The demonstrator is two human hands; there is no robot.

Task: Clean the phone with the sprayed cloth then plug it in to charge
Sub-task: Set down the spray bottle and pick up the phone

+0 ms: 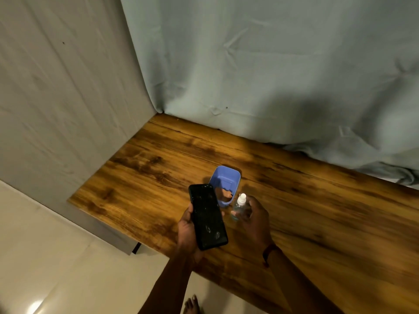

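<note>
Phone (208, 216): lying screen-up and smudged in the left hand (187, 232), over the table's (158, 168) near edge.
Left hand: gripping the phone from below, thumb wrapping its left edge.
Right hand (255, 217): curling its fingers round the bottle (239, 205), right of the phone.
Bottle: standing upright, clear, white-capped.
Tub (226, 177): sitting just beyond both, blue, holding something brownish.

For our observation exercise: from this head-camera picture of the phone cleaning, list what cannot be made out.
Head view: the brownish thing in the blue tub sits partly behind the phone and the tub wall; whether it is the cloth is unclear.
The spray bottle: lower part covered by the right hand; liquid level unreadable.
Phone's back and port: hidden by the left hand, too dark.
Charger or socket: none in frame.
</note>
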